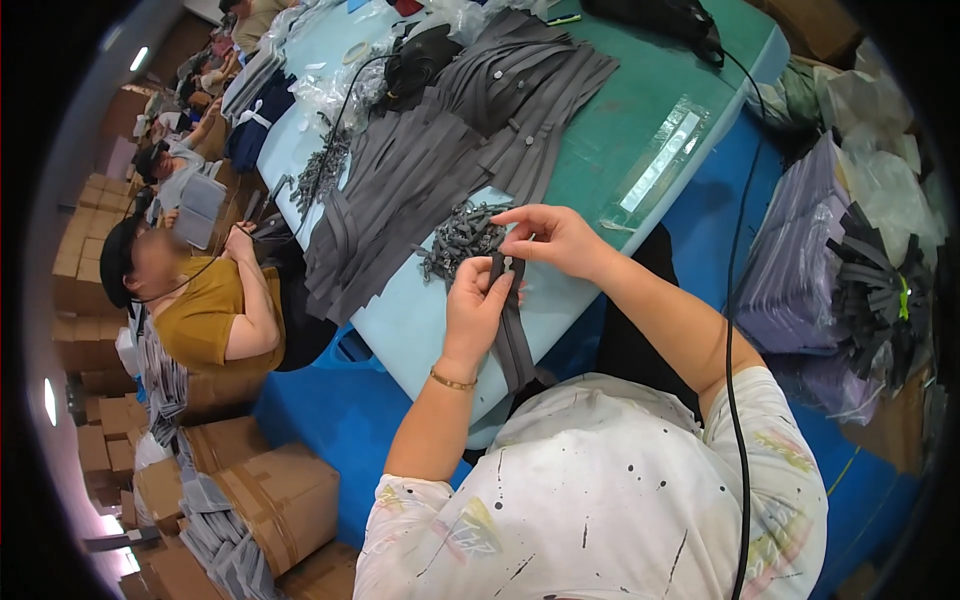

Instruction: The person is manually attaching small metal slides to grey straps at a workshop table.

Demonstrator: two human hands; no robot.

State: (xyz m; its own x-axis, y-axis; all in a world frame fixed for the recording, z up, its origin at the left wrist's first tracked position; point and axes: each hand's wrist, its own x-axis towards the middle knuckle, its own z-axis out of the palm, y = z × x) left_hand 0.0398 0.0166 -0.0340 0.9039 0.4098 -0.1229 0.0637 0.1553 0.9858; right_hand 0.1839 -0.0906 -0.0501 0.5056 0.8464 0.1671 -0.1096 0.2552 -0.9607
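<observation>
The person's left hand [475,310] is closed around the upper part of a long, flat, dark grey fabric strip [513,345], with the thumb pressed on its face, and the rest of this strip hangs down from the hand to the near edge of the pale blue counter [400,325]. The right hand [550,240] has its thumb and forefinger brought together at the upper end of the same strip; whether they are pinching it, or some small part on it, I cannot tell. A small pale piece [508,263] shows at this end, too small to be identified. Just beyond the hands lies a loose heap of small dark grey pieces [463,243], and farther away a big layered pile of similar dark grey strips [400,175] is spread on the counter. For working well here, I would judge that the left hand should grip close to the end, so that the soft material cannot bend away from the right fingertips. The two edges should be kept level and the strip without twist, because a skewed end would probably catch. The pressure should be light and straight, and the wrists are better kept clear of the heap, so that no piece is swept away.
</observation>
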